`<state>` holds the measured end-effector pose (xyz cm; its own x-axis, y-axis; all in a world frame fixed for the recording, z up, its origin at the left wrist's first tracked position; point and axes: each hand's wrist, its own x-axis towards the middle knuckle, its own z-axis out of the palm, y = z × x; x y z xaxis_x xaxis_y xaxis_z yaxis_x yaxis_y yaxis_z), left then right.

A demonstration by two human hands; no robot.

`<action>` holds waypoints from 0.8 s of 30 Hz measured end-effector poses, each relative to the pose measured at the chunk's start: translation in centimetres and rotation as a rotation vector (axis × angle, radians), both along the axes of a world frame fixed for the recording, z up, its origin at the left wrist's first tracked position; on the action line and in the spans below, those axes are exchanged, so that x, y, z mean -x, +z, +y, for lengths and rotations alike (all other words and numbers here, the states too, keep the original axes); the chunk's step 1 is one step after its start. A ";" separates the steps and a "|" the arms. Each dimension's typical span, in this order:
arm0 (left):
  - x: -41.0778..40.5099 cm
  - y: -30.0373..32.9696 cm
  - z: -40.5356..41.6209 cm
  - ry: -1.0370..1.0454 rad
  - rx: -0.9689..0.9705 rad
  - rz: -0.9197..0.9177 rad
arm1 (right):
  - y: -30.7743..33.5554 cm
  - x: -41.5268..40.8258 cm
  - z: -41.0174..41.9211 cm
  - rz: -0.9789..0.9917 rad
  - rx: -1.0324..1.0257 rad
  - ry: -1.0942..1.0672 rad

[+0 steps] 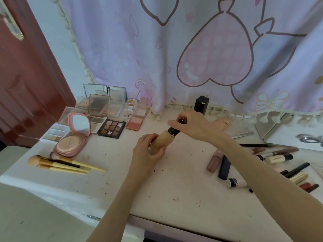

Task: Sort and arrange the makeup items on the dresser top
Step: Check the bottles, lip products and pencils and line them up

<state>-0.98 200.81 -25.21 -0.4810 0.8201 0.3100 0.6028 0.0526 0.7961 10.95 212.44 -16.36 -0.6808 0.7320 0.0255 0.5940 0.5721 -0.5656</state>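
Beige and black, a foundation bottle [165, 139] is held tilted above the middle of the dresser [174, 186], the left hand [148, 151] wrapped round its body while the right hand [194, 125] pinches its black cap [174, 130], seemingly to tighten it before placing. Palettes [111, 128] and a pink compact [73, 138] are grouped at the back left, with brushes [59, 165] laid side by side in front. At the right, tubes [223, 166] and pencils [295, 170] lie loose, apparently unsorted.
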 end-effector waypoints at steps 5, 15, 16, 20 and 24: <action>0.1 0.1 -0.1 0.003 -0.020 -0.041 | 0.4 -1.2 0.2 0.100 0.198 0.107; -0.2 0.0 0.1 -0.041 0.000 0.029 | -0.7 -2.1 0.3 0.093 0.162 0.158; -0.2 0.0 0.1 -0.043 -0.002 0.032 | -0.8 -2.3 0.3 0.113 0.217 0.144; -0.2 0.0 0.1 -0.047 -0.003 0.053 | -1.9 -1.6 -0.3 0.000 0.092 -0.103; -0.3 -0.1 0.1 -0.038 -0.012 0.060 | -1.9 -1.9 -0.2 0.072 0.103 -0.044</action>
